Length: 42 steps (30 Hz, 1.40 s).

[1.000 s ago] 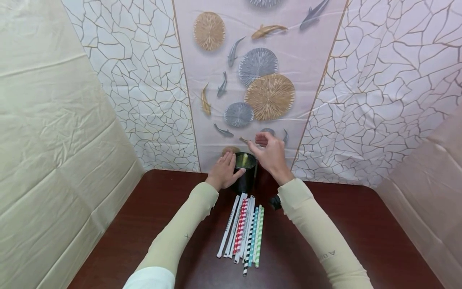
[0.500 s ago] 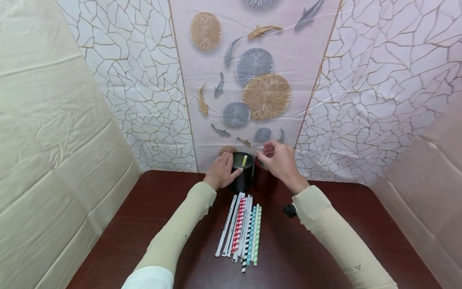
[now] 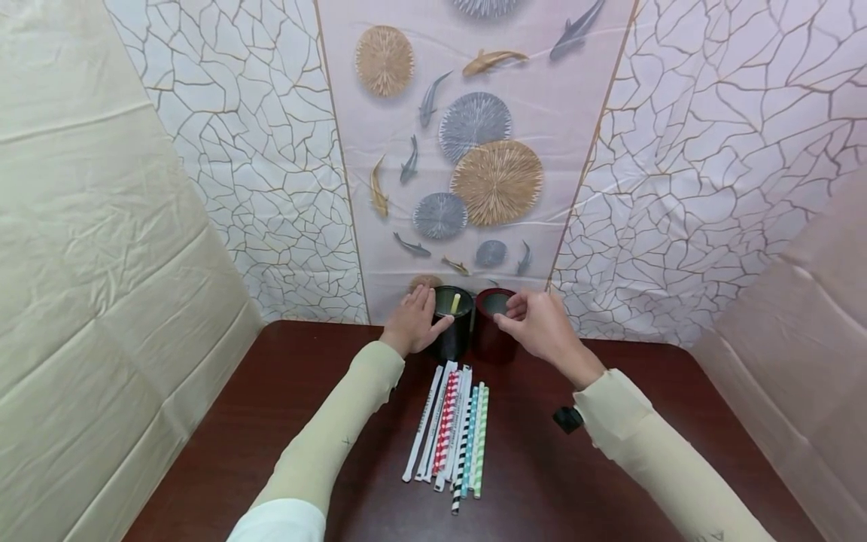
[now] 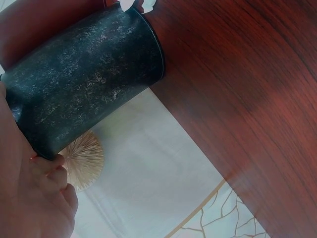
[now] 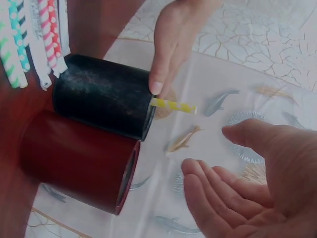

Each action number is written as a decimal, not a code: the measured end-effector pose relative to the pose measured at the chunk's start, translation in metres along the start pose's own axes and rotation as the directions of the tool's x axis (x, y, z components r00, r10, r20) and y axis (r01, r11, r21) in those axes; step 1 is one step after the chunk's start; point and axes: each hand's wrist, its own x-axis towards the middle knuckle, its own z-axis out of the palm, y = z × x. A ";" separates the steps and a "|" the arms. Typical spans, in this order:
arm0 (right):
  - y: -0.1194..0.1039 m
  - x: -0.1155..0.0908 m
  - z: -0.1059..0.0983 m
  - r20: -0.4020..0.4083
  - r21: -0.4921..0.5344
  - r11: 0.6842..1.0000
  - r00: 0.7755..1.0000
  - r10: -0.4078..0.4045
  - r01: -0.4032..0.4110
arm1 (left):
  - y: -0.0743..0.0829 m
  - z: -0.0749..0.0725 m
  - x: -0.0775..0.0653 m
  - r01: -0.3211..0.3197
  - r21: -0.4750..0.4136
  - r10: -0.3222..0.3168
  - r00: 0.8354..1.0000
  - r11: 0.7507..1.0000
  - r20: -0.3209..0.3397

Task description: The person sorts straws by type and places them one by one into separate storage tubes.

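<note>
A black cylindrical cup (image 3: 452,335) stands at the back of the table, a yellow-striped paper straw (image 5: 173,105) sticking out of its mouth. My left hand (image 3: 411,320) holds this cup at the rim, thumb in front and fingers along the far left side; the left wrist view shows those fingers (image 4: 54,173) bent at the edge. Close beside it is a dark red cup (image 5: 79,161) of similar shape. By the red cup's rim, my right hand (image 3: 542,324) is spread with nothing between thumb and fingers, as the right wrist view shows.
Several straws lie side by side in front of the cups: white-wrapped straws (image 3: 421,425), red-striped straws (image 3: 447,421), a black-striped straw (image 3: 463,455), blue straws (image 3: 470,444) and a green-striped straw (image 3: 482,444). A patterned cloth (image 3: 379,248) hangs behind the table (image 3: 305,376).
My right hand has moved from above the black cup rightward and down to the red cup, which has come into view. The yellow straw has shifted inside the black cup. My left hand stays put.
</note>
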 end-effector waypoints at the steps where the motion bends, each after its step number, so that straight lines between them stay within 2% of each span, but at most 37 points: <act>1: 0.002 -0.003 0.000 0.009 -0.002 1.000 1.000 -0.002 0.002 | 0.000 0.000 0.000 0.001 0.000 -0.001 1.000 1.000 -0.001; 6: 0.011 -0.016 0.005 0.108 -0.005 0.999 0.993 0.042 -0.041 | 0.000 0.000 -0.001 -0.003 -0.003 0.003 1.000 1.000 -0.010; 12: 0.021 -0.031 0.021 0.256 0.008 0.992 0.959 0.121 -0.127 | 0.001 -0.001 -0.003 -0.009 -0.008 0.009 1.000 1.000 -0.021; 16: 0.028 -0.041 0.035 0.310 0.023 0.986 0.939 0.152 -0.168 | 0.000 -0.002 -0.002 -0.003 -0.012 0.003 1.000 1.000 -0.013; 21: 0.036 -0.053 0.054 0.349 0.019 0.978 0.918 0.187 -0.206 | -0.002 0.003 0.003 0.010 -0.012 -0.009 1.000 1.000 0.019; 24: 0.040 -0.060 0.066 0.347 0.000 0.978 0.917 0.195 -0.208 | -0.003 0.004 0.005 0.016 -0.002 -0.016 0.999 1.000 0.034; 27: 0.044 -0.065 0.077 0.340 -0.004 0.976 0.917 0.208 -0.220 | -0.002 0.003 0.003 0.010 -0.016 -0.010 1.000 1.000 0.014; 31: 0.051 -0.071 0.090 0.347 0.011 0.962 0.903 0.253 -0.273 | 0.000 0.001 0.000 0.000 -0.026 0.000 1.000 1.000 -0.017; 37: 0.059 -0.079 0.106 0.368 0.035 0.938 0.877 0.309 -0.345 | 0.000 0.001 0.000 0.003 -0.016 -0.003 1.000 1.000 -0.011; 42: 0.060 -0.080 0.113 0.368 0.035 0.936 0.875 0.314 -0.350 | 0.001 -0.001 -0.001 0.002 -0.014 -0.002 1.000 1.000 -0.009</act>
